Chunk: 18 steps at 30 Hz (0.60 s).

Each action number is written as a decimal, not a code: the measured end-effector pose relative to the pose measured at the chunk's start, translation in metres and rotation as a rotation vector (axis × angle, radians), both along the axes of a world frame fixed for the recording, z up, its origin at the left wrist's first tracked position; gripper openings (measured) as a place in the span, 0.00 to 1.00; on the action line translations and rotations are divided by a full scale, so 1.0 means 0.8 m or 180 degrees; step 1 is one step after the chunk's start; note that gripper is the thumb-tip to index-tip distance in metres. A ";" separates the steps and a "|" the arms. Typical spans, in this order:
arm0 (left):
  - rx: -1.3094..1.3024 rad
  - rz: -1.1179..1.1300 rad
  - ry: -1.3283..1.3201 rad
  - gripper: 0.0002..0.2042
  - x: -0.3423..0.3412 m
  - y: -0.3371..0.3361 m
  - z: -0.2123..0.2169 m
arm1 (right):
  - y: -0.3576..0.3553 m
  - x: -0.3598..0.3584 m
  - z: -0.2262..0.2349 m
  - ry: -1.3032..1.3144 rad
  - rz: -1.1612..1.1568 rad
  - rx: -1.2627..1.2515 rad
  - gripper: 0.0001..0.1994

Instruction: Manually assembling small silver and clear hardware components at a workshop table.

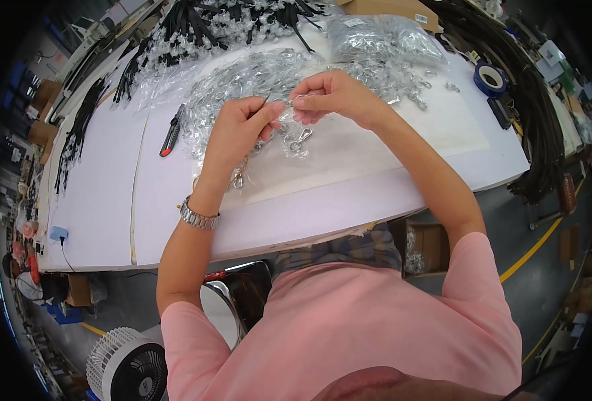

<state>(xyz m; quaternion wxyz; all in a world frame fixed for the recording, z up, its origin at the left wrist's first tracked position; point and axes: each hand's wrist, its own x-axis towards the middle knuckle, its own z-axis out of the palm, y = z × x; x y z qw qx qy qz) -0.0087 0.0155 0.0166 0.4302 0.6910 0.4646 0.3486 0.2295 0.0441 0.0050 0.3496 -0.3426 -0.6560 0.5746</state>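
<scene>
Over the middle of the table (175, 234), my two hands are close together with their fingertips nearly meeting. My left hand (239, 127) is closed, and a thin dark pointed thing (266, 99) sticks up from its fingers. In a pinch, my right hand (329, 99) holds a piece of clear plastic (286, 115); what it contains is too small to make out. Just below the hands lies a metal snap hook (300, 140) in clear wrapping. Behind them spreads a heap of bagged metal hooks (235, 73). Another small metal hook (238, 179) lies beside my left wrist.
A red and black utility knife (171, 132) lies left of the heap. Black straps (195, 23) pile up at the back. Filled plastic bags (359, 39) and a cardboard box (396, 10) stand at the back right. Blue tape (490, 79) lies near the right edge.
</scene>
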 end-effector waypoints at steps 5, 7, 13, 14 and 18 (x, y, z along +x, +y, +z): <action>-0.0155 -0.0092 -0.0213 0.17 -0.002 0.004 -0.001 | 0.001 0.003 0.002 -0.0067 0.0152 0.0066 0.14; 0.0049 -0.0112 -0.0145 0.18 0.001 0.001 -0.002 | -0.002 0.003 0.002 -0.0108 0.0168 0.0027 0.14; 0.1240 -0.0231 0.0857 0.14 0.003 -0.001 -0.010 | -0.003 0.001 0.000 -0.0143 0.0679 -0.0469 0.15; 0.1444 -0.0212 0.0731 0.13 0.005 0.000 -0.013 | -0.006 0.000 0.002 -0.0399 0.0682 -0.0476 0.14; 0.1522 0.0267 -0.0266 0.10 0.020 -0.002 -0.024 | -0.002 0.001 0.000 -0.0803 0.0872 -0.0473 0.15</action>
